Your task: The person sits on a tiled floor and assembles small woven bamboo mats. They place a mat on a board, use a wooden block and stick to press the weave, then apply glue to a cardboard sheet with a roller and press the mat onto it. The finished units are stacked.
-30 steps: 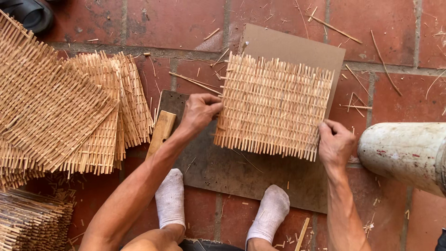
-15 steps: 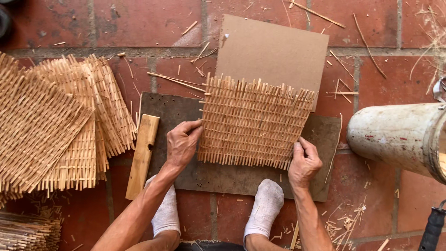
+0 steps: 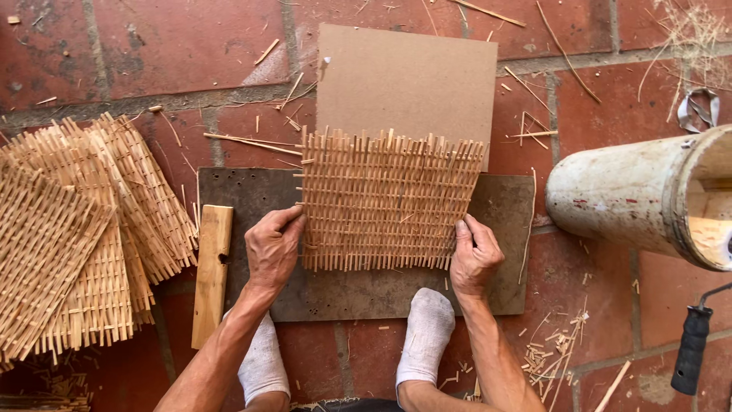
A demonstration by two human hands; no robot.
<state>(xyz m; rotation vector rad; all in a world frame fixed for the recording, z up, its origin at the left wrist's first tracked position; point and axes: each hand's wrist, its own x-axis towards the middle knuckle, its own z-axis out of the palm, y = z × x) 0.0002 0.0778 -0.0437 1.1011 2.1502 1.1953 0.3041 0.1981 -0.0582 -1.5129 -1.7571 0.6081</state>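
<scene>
Bright, even daylight falls from above, so shadows are soft and short, lying close under the fingers [image 3: 284,226] and along the woven mat [image 3: 389,200]. No glare shows. Focus is sharp throughout, with slight bending near the edges.

woven mat [image 3: 385,202] pulled nearer, both hands now gripping its lower corners
</scene>
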